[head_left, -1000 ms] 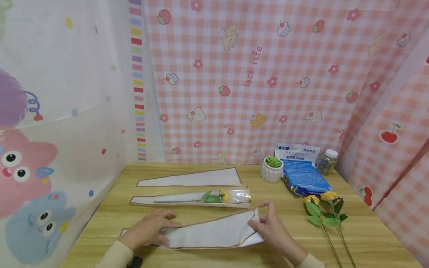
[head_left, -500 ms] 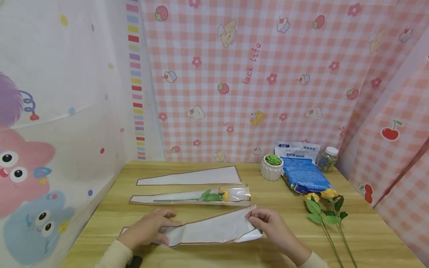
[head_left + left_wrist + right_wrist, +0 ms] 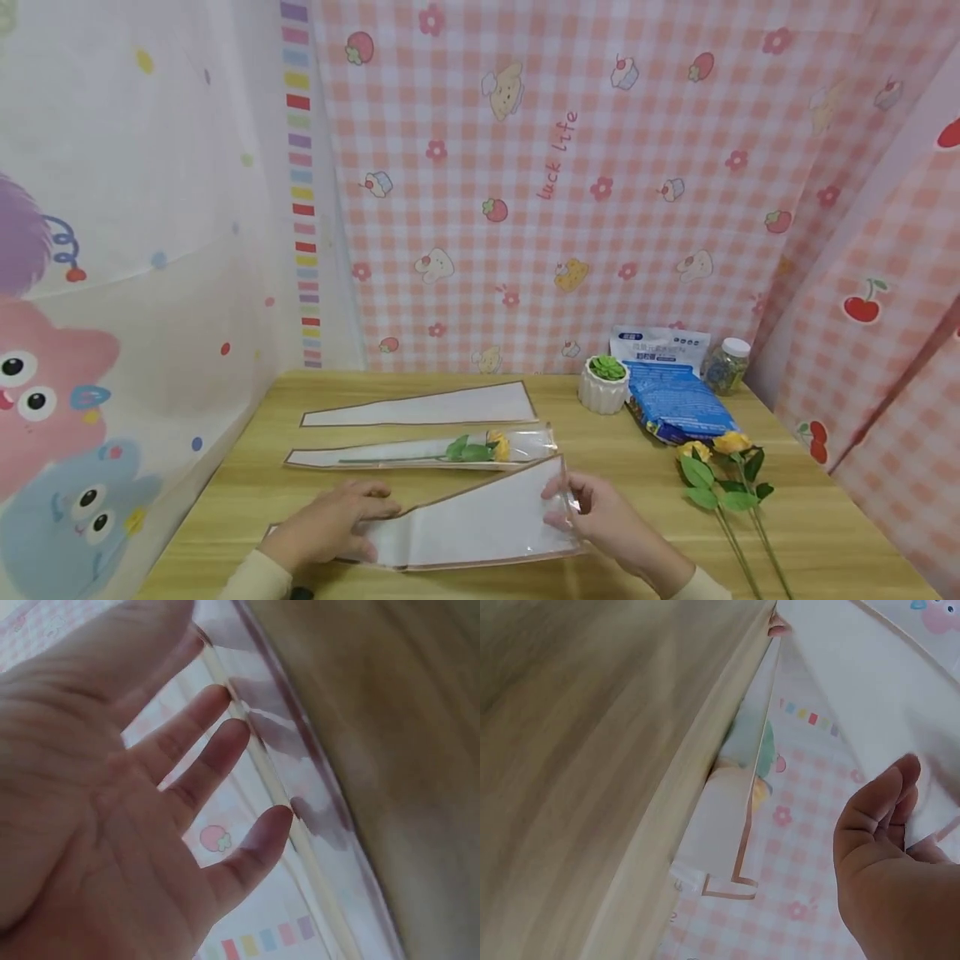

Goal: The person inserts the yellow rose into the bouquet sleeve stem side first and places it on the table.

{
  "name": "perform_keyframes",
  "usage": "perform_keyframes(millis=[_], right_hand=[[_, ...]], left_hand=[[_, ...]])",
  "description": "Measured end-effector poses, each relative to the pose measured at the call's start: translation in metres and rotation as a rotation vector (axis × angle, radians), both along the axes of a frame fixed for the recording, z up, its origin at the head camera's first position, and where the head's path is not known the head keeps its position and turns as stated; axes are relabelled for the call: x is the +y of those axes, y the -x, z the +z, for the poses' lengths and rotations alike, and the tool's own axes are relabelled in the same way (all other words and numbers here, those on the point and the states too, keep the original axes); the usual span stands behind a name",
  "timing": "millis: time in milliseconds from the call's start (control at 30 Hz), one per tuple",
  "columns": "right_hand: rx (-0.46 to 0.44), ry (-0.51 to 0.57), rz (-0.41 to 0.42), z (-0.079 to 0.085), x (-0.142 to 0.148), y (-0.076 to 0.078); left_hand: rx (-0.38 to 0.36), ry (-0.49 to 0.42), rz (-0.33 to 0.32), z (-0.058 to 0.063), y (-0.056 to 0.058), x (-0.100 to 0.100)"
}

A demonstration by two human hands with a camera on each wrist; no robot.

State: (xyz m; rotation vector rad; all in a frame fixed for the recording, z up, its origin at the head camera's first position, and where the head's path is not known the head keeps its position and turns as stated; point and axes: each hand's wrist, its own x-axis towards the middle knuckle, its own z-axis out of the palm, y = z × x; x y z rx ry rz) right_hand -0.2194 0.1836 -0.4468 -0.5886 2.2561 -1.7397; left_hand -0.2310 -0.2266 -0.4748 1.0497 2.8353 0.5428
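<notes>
A white flower sleeve [image 3: 472, 521] with a brown border and clear film lies at the front of the table, its narrow end to the left. My left hand [image 3: 333, 521] rests on that narrow end; in the left wrist view its fingers [image 3: 214, 754] are spread and fairly straight, the tips on the sleeve's edge. At the wide end my right hand [image 3: 611, 521] pinches the rim between thumb and fingers. The right wrist view has this end of the sleeve [image 3: 862, 690] lifted, with the right hand [image 3: 885, 847] at its edge.
Behind lies a second sleeve [image 3: 525, 446] holding a yellow rose [image 3: 472, 450]; farther back, a third sleeve [image 3: 442, 407]. Two yellow roses [image 3: 723, 483] lie right. A potted succulent [image 3: 603, 387], blue bag [image 3: 678, 400] and lidded jar [image 3: 727, 367] stand back right. A black object [image 3: 302, 593] shows near my left sleeve.
The sleeve's wide end, creased and folded at its near corner before, now lies spread out broader. My right hand has shifted its grip along the rim; my left hand has stayed in place.
</notes>
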Motion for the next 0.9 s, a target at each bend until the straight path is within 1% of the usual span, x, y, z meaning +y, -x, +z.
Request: perform_keyframes(millis=[67,133,200,267,333,367,433,533,600,667,733,900], right_hand=[[-0.009,-0.015,0.021,-0.001,-0.003,0.000],[-0.025,-0.011,0.055,0.000,-0.005,-0.001],[-0.031,-0.018,0.083,0.001,-0.007,-0.001],[-0.050,-0.019,0.089,0.003,-0.008,-0.002],[-0.030,-0.037,0.091,0.004,-0.010,-0.003],[-0.019,-0.051,0.088,0.005,-0.012,-0.003],[0.014,-0.081,0.087,0.006,-0.014,-0.004],[0.118,-0.175,0.075,0.006,-0.016,-0.005],[0.205,-0.246,0.078,0.004,-0.018,-0.005],[0.284,-0.301,0.083,0.003,-0.019,-0.005],[0.336,-0.323,0.100,0.001,-0.020,-0.006],[0.370,-0.279,0.153,-0.001,-0.020,-0.006]], left_hand=[[-0.018,-0.003,0.013,0.001,-0.002,0.002],[-0.036,-0.013,0.031,0.006,-0.003,0.007],[-0.035,-0.014,0.043,0.015,-0.004,0.016],[-0.014,-0.010,0.037,0.026,-0.007,0.032],[0.052,-0.011,-0.006,0.036,-0.011,0.053],[0.096,-0.019,-0.040,0.041,-0.013,0.064],[0.201,-0.033,-0.130,0.049,-0.016,0.090],[0.364,-0.046,-0.261,0.055,-0.018,0.125],[0.433,-0.028,-0.316,0.056,-0.019,0.144],[0.460,-0.005,-0.340,0.055,-0.019,0.156],[0.474,0.020,-0.341,0.055,-0.018,0.163],[0.488,0.038,-0.308,0.053,-0.017,0.166]])
